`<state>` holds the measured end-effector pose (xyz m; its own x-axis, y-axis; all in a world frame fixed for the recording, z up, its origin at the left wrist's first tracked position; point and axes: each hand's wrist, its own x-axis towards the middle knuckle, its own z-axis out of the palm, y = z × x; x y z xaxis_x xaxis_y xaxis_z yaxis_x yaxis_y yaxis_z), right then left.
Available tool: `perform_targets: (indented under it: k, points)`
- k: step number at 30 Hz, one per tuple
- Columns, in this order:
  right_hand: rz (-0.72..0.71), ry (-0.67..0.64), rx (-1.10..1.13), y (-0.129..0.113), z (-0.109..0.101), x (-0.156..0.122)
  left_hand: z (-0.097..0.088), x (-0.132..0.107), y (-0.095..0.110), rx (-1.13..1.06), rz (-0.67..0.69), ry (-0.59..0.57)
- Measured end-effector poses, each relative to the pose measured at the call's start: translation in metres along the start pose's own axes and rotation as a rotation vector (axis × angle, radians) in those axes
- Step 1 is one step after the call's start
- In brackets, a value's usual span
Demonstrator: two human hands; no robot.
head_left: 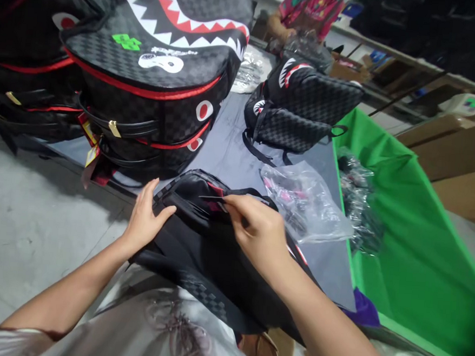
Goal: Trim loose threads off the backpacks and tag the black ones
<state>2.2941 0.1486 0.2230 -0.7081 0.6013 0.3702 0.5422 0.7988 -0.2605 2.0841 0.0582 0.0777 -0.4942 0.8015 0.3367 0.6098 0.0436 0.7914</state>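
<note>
A black checkered backpack [200, 251] lies flat on the grey table [231, 150] right in front of me. My left hand [145, 220] grips its top left edge, thumb over the rim and fingers curled under. My right hand [254, 228] is closed in a pinch on a thin black strap or zipper pull at the bag's open top, where some red lining shows.
A stack of shark-mouth backpacks [155, 74] fills the far left. A smaller pile of backpacks [303, 106] sits behind. Clear plastic bags [304, 201] lie to the right, beside a green cloth bin [412, 239]. Another person in a colourful shirt [310, 9] works at the far end.
</note>
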Motion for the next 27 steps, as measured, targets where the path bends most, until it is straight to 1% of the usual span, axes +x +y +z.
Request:
perform_targets:
  k: [2,3,4,6,9,12,15,17,19,22,25,27]
  points:
    - [0.027,-0.244,-0.146,-0.004,0.012,0.009,0.004,0.002,-0.011,0.023,-0.06,-0.143]
    - [0.044,-0.35,-0.221,-0.007,0.019,0.014,0.005,0.002,-0.014,0.022,-0.067,-0.175]
    - [0.053,-0.441,-0.285,-0.01,0.025,0.018,0.007,0.002,-0.015,0.021,-0.065,-0.181]
    - [0.043,-0.568,-0.357,-0.015,0.036,0.026,0.008,0.0,-0.015,0.014,-0.055,-0.162]
    - [0.008,-0.671,-0.363,-0.017,0.046,0.036,0.009,-0.002,-0.014,0.007,-0.04,-0.152]
    - [-0.005,-0.72,-0.358,-0.016,0.049,0.039,0.011,-0.001,-0.015,0.008,-0.039,-0.142]
    - [-0.006,-0.747,-0.376,-0.017,0.046,0.039,0.012,0.0,-0.016,0.021,-0.041,-0.136]
    - [0.01,-0.723,-0.398,-0.02,0.045,0.04,0.013,-0.001,-0.017,0.037,-0.025,-0.126]
    - [0.027,-0.663,-0.391,-0.024,0.048,0.044,0.013,-0.001,-0.018,0.045,0.009,-0.112]
    - [-0.012,-0.596,-0.296,-0.029,0.06,0.055,0.013,-0.001,-0.02,0.031,0.042,-0.108]
    - [-0.065,-0.585,-0.225,-0.029,0.072,0.065,0.012,0.001,-0.022,0.02,0.021,-0.117]
    - [-0.079,-0.59,-0.207,-0.028,0.074,0.069,0.012,0.002,-0.023,0.03,0.007,-0.112]
